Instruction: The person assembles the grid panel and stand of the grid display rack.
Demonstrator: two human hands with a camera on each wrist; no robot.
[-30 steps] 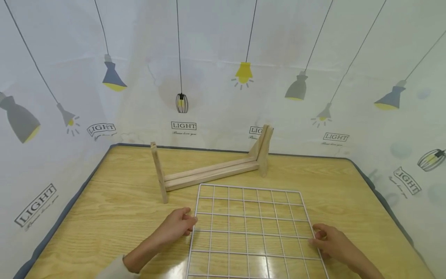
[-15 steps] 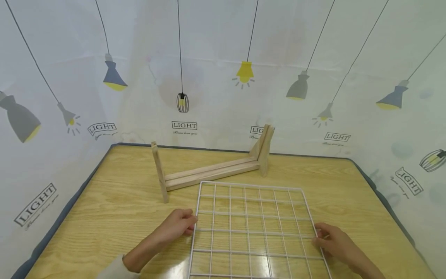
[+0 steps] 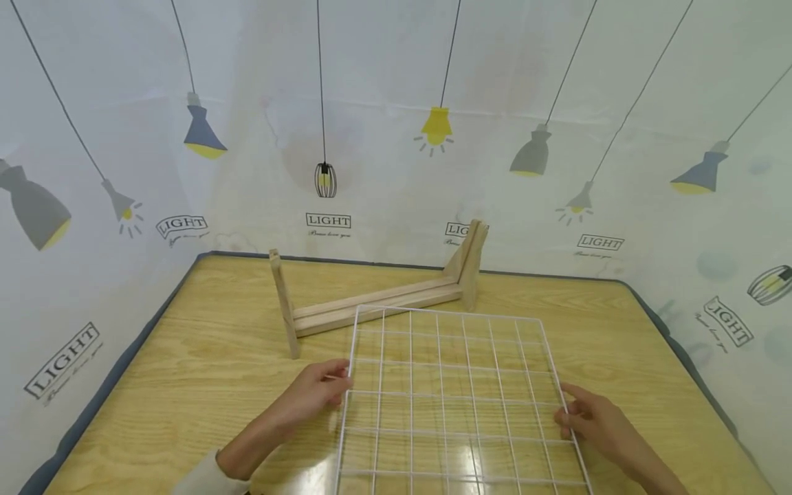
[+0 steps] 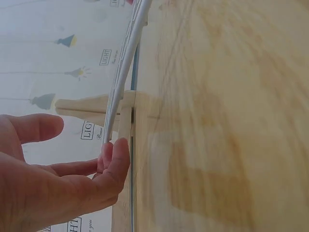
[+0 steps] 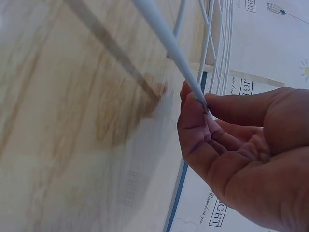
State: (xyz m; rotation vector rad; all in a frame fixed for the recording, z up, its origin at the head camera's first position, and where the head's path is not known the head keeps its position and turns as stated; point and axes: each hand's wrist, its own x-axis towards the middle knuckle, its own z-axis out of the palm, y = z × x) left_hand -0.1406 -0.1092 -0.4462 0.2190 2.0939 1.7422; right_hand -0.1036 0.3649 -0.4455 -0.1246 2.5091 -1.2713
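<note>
A white wire grid panel [image 3: 411, 395] is held slightly above the table in the head view, its far edge overlapping the wooden stand. My left hand [image 3: 318, 388] holds its left edge; in the left wrist view the fingers [image 4: 117, 166] curl under the rim wire while the thumb stands away from it. On the opposite edge my right hand [image 3: 594, 419] pinches the rim wire between thumb and fingers, seen close up in the right wrist view. Behind the panel stands a pale wooden stand [image 3: 377, 311] with a long crossbar and an upright at each end.
The wood-grain table [image 3: 185, 385] has a dark blue border along its edges. Pale curtains [image 3: 383, 82] printed with hanging lamps rise at the back and both sides, close behind the stand's right upright [image 3: 471, 265].
Both hands have raised the wire grid panel off the table, its far edge shifting up over the stand's crossbar in view. The stand has stayed in place.
</note>
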